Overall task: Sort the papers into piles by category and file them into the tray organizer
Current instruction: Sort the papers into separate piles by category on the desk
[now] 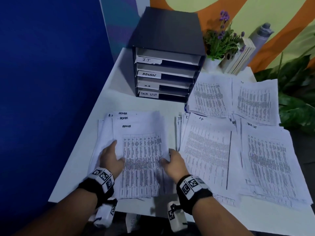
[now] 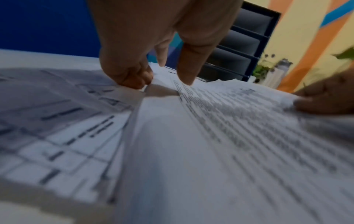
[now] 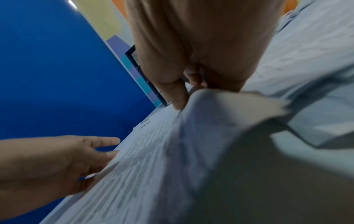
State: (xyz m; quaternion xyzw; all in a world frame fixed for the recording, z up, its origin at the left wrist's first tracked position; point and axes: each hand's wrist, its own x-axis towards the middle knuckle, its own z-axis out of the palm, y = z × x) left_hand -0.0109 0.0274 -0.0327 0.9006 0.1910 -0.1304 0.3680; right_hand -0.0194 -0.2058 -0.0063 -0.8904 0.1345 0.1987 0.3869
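Note:
A stack of printed sheets headed ADMIN [image 1: 141, 150] lies on the white table [image 1: 119, 103] in front of me. My left hand [image 1: 111, 155] holds its left edge, thumb on top and fingers tucked under the upper sheets [image 2: 191, 136]. My right hand [image 1: 173, 161] pinches the right edge, which curls upward [image 3: 220, 113]. The dark tray organizer [image 1: 167, 65] stands behind, with slots labelled IT, ADMIN, H.R and TASK LIST. An IT pile [image 1: 208, 150] and a TASK LIST pile [image 1: 267, 159] lie to the right.
Two more paper piles [image 1: 235, 97] lie at the back right. Behind them stand a potted plant with purple flowers [image 1: 219, 40], some books [image 1: 240, 57] and a grey bottle [image 1: 260, 34]. A blue wall [image 1: 51, 82] runs along the table's left side.

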